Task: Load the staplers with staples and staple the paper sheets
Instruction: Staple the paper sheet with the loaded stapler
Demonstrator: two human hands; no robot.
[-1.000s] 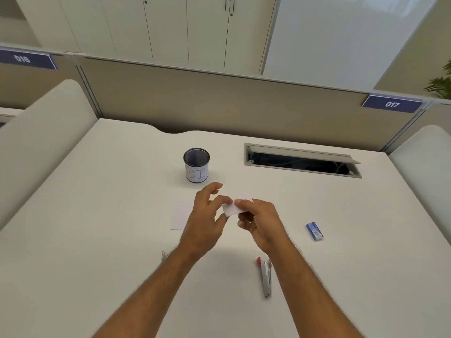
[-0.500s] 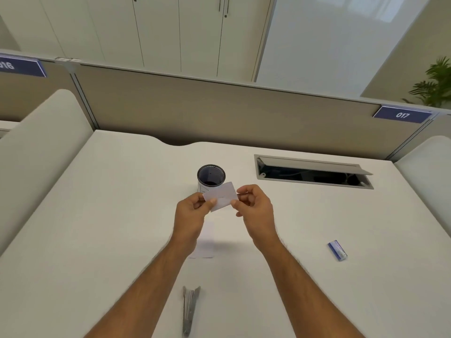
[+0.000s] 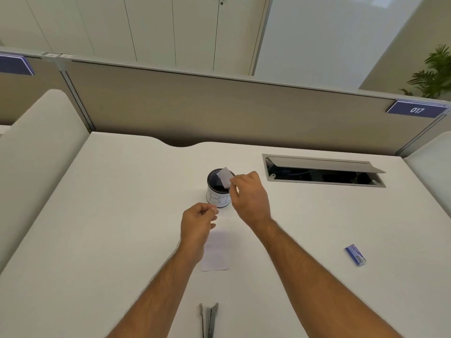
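— Watching from the side: the left hand [image 3: 199, 222] hangs just above the desk [image 3: 97, 228], fingers loosely curled, holding nothing I can make out. Below it a paper sheet [image 3: 216, 252] lies flat, long axis running away from the person.

— And the stapler [image 3: 208, 320]?

— Near the desk's front edge, opened out, long axis also pointing away, well apart from both hands.

— The right hand [image 3: 249, 197]?

— It pinches a small paper slip [image 3: 226, 178] over the cup [image 3: 218, 190], tilted, likely to drop it in. The staple box [image 3: 355, 254] lies far right.
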